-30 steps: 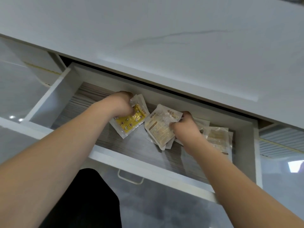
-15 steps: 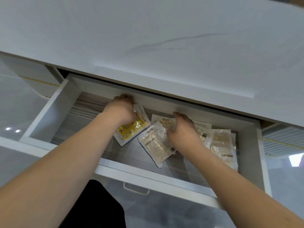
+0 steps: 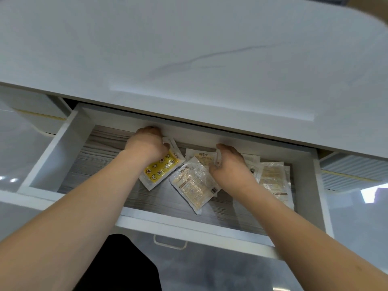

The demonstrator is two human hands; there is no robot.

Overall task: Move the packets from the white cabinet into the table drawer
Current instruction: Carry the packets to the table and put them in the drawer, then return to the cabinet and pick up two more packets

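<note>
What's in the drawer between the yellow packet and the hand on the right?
A clear beige packet lies between the yellow packet and the right hand, in the head view.

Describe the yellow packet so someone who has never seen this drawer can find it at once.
Look in the open drawer under the white tabletop. On its striped floor, under the left hand, lies the yellow packet, left of the other packets. It alone is bright yellow with small cartoon shapes; its neighbours, like the pale packet beside it, are clear and beige.
</note>
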